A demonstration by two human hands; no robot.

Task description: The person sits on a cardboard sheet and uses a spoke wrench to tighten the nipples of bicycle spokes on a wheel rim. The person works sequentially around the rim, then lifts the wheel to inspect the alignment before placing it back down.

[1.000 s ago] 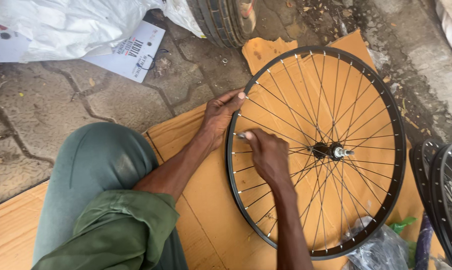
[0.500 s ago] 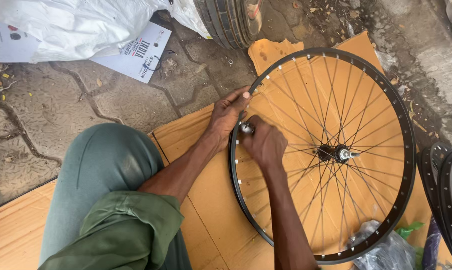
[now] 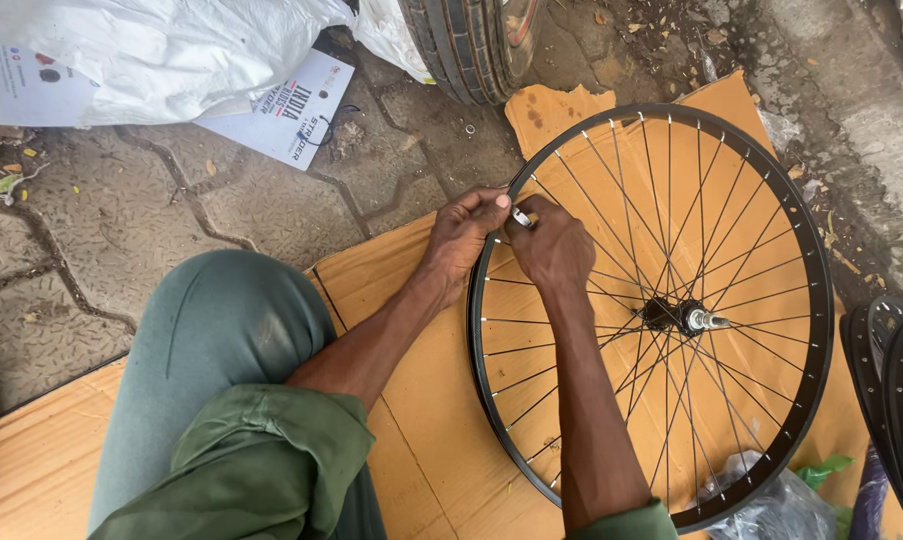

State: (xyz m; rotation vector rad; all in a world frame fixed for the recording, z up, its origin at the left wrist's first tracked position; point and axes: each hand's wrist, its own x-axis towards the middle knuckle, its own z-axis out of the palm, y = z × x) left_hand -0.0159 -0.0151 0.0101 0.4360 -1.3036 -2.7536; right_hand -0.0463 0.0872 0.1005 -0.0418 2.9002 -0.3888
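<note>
Hard to make out: small silvery tool (image 3: 522, 217) between the two hands, mostly covered by fingers, only a bit of bright metal shows, kind can't be told. Wheel's lower edge is cut off by the frame bottom, & the right forearm crosses over spokes on the left half, hiding some. At far right more black rims (image 3: 896, 400) are cut off by the frame edge. Top centre, a tyre (image 3: 471, 45) shows only its lower part. Clear plastic bag (image 3: 771, 495) w/ sth green sits partly under the wheel's lower right; contents unclear.

Bicycle wheel (image 3: 821, 330): black rim, no tyre on it, thin metal spokes crossing in pairs to a dark hub (image 3: 671, 315) w/ a short silver axle end. Lies flat on brown cardboard (image 3: 421, 420) spread over the paved ground, to the right of the person's knee in green trousers.

Left hand (image 3: 461, 235) is clamped on the rim's upper-left edge, fingers curled over it. Right hand (image 3: 551, 250) is just beside it, touching, pinched shut on the silvery tool at the rim by a spoke end. Hands together, both at the same spot.

Upper left: white plastic sheet (image 3: 151, 50) & a printed white card (image 3: 296, 110) on the paving.
</note>
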